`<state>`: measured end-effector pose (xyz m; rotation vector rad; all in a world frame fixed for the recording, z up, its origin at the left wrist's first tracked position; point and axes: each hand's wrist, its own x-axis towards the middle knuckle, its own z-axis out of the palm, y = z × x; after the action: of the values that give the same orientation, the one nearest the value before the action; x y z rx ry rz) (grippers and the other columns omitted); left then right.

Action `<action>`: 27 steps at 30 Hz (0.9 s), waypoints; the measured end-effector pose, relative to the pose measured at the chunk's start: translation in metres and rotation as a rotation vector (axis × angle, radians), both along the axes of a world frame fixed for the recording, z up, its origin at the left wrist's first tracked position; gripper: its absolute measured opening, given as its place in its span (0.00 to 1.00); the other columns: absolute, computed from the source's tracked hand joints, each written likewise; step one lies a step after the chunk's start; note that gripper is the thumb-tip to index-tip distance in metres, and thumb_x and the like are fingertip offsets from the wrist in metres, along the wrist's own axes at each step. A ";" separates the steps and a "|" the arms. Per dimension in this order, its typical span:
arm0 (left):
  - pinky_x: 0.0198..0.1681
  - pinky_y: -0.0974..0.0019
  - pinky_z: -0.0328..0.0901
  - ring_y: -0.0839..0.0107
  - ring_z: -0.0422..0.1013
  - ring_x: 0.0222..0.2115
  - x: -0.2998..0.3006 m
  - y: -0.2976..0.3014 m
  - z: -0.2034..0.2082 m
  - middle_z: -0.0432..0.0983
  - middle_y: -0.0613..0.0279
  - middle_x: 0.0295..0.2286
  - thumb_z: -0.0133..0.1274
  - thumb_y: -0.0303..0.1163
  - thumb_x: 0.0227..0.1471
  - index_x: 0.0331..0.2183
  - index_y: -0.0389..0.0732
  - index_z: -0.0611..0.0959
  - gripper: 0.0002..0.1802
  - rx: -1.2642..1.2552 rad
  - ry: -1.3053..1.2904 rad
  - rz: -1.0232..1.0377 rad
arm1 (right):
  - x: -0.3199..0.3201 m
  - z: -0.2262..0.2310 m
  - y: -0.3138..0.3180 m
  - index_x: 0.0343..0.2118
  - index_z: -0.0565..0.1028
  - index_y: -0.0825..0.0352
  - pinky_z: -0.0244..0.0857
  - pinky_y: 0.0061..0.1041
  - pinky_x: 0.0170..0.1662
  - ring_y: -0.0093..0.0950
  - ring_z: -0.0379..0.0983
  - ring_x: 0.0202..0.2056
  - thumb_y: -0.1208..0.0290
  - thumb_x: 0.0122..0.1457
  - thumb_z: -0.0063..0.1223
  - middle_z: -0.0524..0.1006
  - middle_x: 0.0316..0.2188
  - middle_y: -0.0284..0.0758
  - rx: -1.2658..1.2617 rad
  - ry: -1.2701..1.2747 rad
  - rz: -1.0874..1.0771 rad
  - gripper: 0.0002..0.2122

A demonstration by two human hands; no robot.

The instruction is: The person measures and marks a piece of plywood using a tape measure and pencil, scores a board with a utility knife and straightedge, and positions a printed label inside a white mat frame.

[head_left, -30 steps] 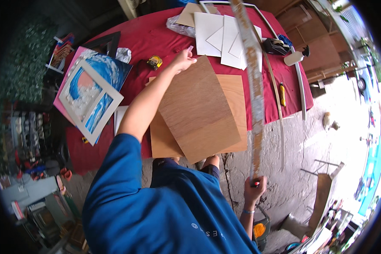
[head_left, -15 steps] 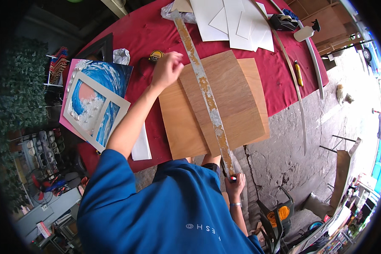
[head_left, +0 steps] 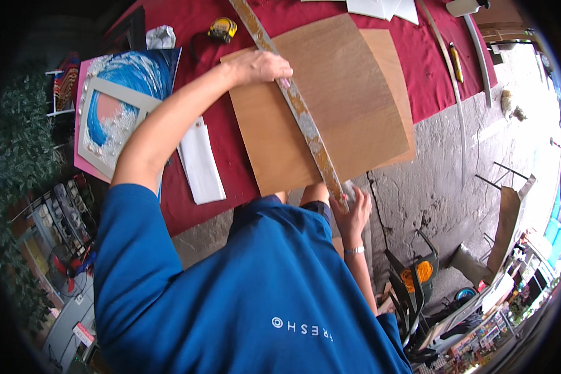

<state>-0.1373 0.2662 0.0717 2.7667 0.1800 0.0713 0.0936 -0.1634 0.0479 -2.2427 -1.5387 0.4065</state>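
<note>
A long metal straightedge (head_left: pixel 305 121), grey with worn brown-yellow patches, lies slantwise across two thin plywood sheets (head_left: pixel 349 93) stacked askew on the table. My left hand (head_left: pixel 265 67) is closed over the bar near the sheets' far left edge. At the bar's near end, just beyond the sheets, my right hand (head_left: pixel 354 212) has it between thumb and fingers. A small red spot shows by the right thumb, too small to tell. To the left of the bar's far part sits a yellow and black tape measure (head_left: pixel 222 29).
A red cloth (head_left: pixel 199 156) covers the table. On the left lie a blue wave painting (head_left: pixel 149 75), a grey mat frame (head_left: pixel 121 93) and folded white paper (head_left: pixel 201 165). A yellow cutter (head_left: pixel 456 62) and curved strips (head_left: pixel 449 68) lie right. A green chair (head_left: pixel 417 274) stands lower right.
My left hand has come down from the air onto the straightedge. My right hand stays at its near end. The view has shifted, so the table sits higher in the picture.
</note>
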 end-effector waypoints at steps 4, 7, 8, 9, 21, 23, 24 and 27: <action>0.40 0.57 0.73 0.59 0.74 0.38 0.005 0.002 -0.003 0.71 0.60 0.31 0.52 0.31 0.55 0.32 0.40 0.73 0.06 0.005 0.030 0.000 | -0.014 0.008 0.061 0.51 0.69 0.68 0.64 0.43 0.48 0.46 0.69 0.45 0.64 0.47 0.69 0.71 0.42 0.45 -0.086 0.044 0.171 0.29; 0.40 0.58 0.72 0.61 0.74 0.38 -0.001 0.000 -0.010 0.71 0.61 0.31 0.51 0.32 0.56 0.31 0.40 0.72 0.07 0.034 -0.014 -0.010 | -0.014 -0.002 0.062 0.47 0.68 0.69 0.66 0.41 0.45 0.46 0.70 0.42 0.69 0.48 0.66 0.70 0.39 0.46 -0.127 0.129 0.177 0.24; 0.40 0.59 0.72 0.61 0.74 0.38 -0.003 0.000 -0.012 0.71 0.61 0.31 0.50 0.33 0.57 0.31 0.40 0.72 0.07 0.041 -0.048 -0.013 | -0.014 -0.001 0.063 0.46 0.68 0.69 0.66 0.41 0.45 0.46 0.70 0.42 0.71 0.48 0.65 0.70 0.39 0.46 -0.125 0.160 0.175 0.23; 0.40 0.59 0.72 0.62 0.73 0.38 -0.005 -0.001 -0.014 0.71 0.62 0.30 0.50 0.33 0.57 0.31 0.39 0.72 0.08 0.046 -0.023 -0.001 | -0.014 -0.001 0.062 0.46 0.68 0.69 0.66 0.41 0.44 0.46 0.70 0.41 0.71 0.48 0.65 0.70 0.39 0.46 -0.121 0.162 0.191 0.23; 0.42 0.58 0.70 0.58 0.74 0.36 -0.003 0.005 -0.009 0.72 0.55 0.30 0.42 0.30 0.60 0.36 0.44 0.76 0.07 0.010 0.049 -0.052 | -0.007 -0.003 0.057 0.46 0.66 0.71 0.69 0.41 0.43 0.47 0.70 0.41 0.75 0.49 0.63 0.69 0.39 0.48 -0.135 0.198 0.193 0.22; 0.41 0.58 0.70 0.58 0.74 0.35 -0.003 0.005 -0.009 0.72 0.55 0.30 0.43 0.29 0.59 0.36 0.44 0.76 0.06 0.023 0.027 -0.065 | -0.008 -0.006 0.057 0.45 0.66 0.71 0.69 0.42 0.43 0.48 0.70 0.41 0.76 0.49 0.62 0.69 0.39 0.48 -0.127 0.233 0.169 0.22; 0.41 0.58 0.70 0.58 0.74 0.35 -0.003 0.005 -0.009 0.72 0.56 0.30 0.43 0.29 0.59 0.35 0.44 0.76 0.06 0.028 0.036 -0.071 | -0.009 -0.006 0.057 0.45 0.66 0.71 0.69 0.42 0.43 0.48 0.70 0.40 0.76 0.49 0.62 0.69 0.39 0.48 -0.127 0.239 0.163 0.21; 0.40 0.59 0.70 0.58 0.74 0.34 -0.001 0.006 -0.012 0.72 0.56 0.29 0.43 0.29 0.59 0.35 0.44 0.76 0.06 0.037 0.042 -0.090 | -0.010 -0.010 0.056 0.44 0.66 0.71 0.68 0.42 0.42 0.48 0.70 0.40 0.77 0.48 0.61 0.69 0.38 0.48 -0.114 0.247 0.155 0.21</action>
<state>-0.1388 0.2727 0.0598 2.8101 0.0652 -0.0071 0.0838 -0.1077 0.0384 -2.0675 -1.5951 0.8031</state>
